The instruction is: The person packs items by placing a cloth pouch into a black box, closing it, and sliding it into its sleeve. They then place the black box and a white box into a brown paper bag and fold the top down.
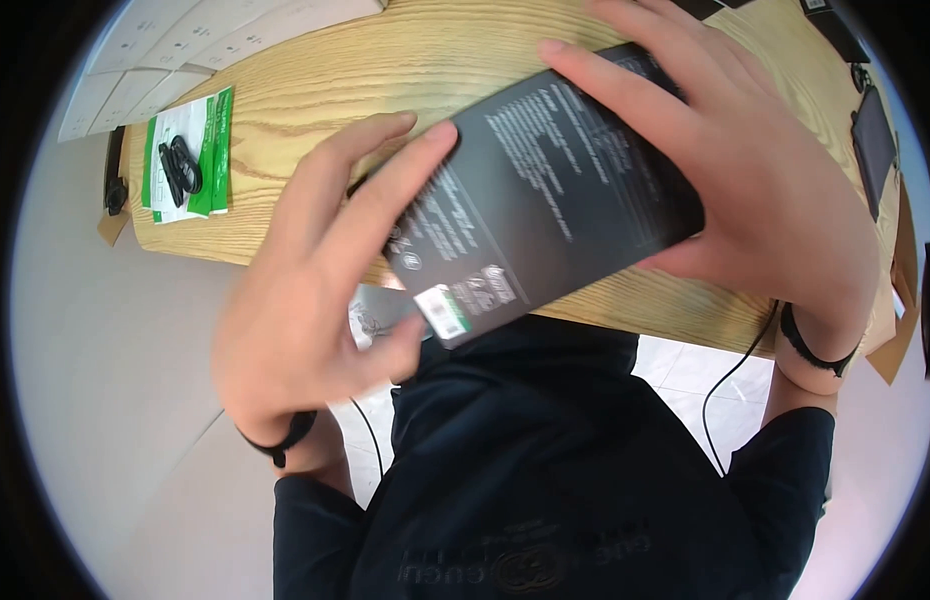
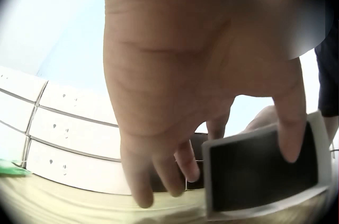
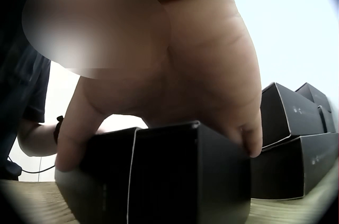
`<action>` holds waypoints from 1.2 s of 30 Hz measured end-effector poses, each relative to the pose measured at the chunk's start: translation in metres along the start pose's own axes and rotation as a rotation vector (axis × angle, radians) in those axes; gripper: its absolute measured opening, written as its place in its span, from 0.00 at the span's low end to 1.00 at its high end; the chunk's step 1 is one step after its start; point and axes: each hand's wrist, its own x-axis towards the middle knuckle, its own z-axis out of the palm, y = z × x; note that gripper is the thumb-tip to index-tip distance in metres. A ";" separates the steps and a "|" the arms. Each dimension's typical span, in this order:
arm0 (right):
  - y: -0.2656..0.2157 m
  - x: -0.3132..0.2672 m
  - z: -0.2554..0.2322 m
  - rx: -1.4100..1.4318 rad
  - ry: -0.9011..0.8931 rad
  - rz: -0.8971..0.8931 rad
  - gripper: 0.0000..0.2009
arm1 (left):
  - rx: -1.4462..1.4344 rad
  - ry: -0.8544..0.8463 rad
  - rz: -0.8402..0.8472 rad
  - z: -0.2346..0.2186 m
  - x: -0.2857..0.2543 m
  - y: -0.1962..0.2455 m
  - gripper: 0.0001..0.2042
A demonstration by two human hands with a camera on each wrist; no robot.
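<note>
A black cardboard box (image 1: 555,190) with small pale print and a white barcode label is tilted over the table in the head view. My right hand (image 1: 775,160) grips its right part, fingers along the far edge and thumb on the near side. The right wrist view shows a pale seam across the box (image 3: 164,176) under the right hand (image 3: 196,70). My left hand (image 1: 315,260) is spread at the left end, a finger at the upper edge and the thumb beside the label corner. In the left wrist view, the left thumb (image 2: 290,134) overlaps the grey-rimmed dark end.
Stacked white boxes (image 1: 150,50) stand at the back left of the wooden table (image 1: 305,80). A coiled black cable (image 1: 183,165) lies on a green-and-white packet (image 1: 220,140). More black boxes (image 3: 302,113) are stacked at the right. A cable (image 1: 725,400) hangs beside the right arm.
</note>
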 end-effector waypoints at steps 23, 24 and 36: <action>0.000 0.008 -0.007 0.353 -0.057 0.173 0.30 | 0.251 0.061 -0.068 -0.024 -0.031 -0.037 0.58; 0.000 0.010 -0.004 0.212 -0.001 -0.047 0.30 | 0.247 0.068 -0.043 -0.023 -0.030 -0.035 0.57; -0.014 0.006 -0.024 0.481 -0.157 0.385 0.53 | 0.200 0.057 -0.040 -0.037 -0.052 -0.055 0.57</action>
